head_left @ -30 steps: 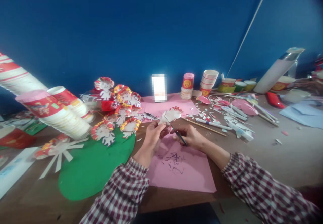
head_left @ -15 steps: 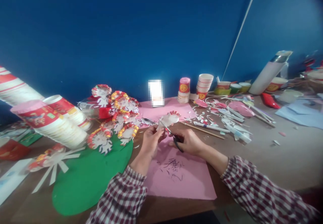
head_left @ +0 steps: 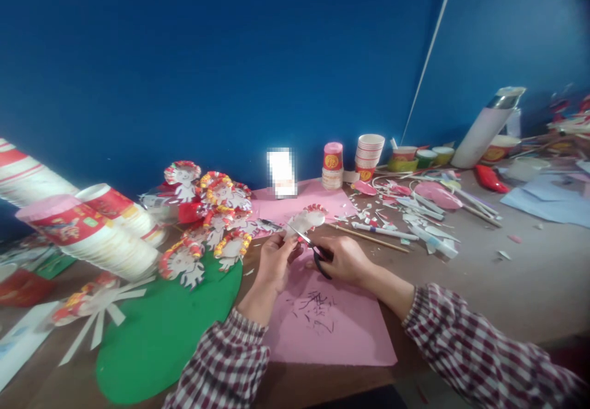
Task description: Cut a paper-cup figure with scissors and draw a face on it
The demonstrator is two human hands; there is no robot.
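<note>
Between the thumb and fingers of my left hand (head_left: 275,262) is a white paper cutout (head_left: 310,218) with a curled red-and-white fringe along its edge. My right hand (head_left: 345,258) grips black-handled scissors (head_left: 324,264), their blades lying across the paper close to my left fingertips. Both hands are above a pink sheet (head_left: 341,341) with black pen marks on it. To the left, several finished-looking paper figures with red and yellow curled rims (head_left: 233,248) are heaped beside a green rounded sheet (head_left: 170,335).
Stacked paper cups (head_left: 110,243) lean at the left, near a cutout with long white strips (head_left: 99,310). More cups (head_left: 332,166) stand by the blue wall. Paper scraps (head_left: 369,215), a wooden stick (head_left: 369,238) and a white bottle (head_left: 486,129) are on the right.
The scissor blades sit at a slightly different angle on the paper, and the handles look a little wider apart. Both hands stay nearly in place. The view has shifted slightly.
</note>
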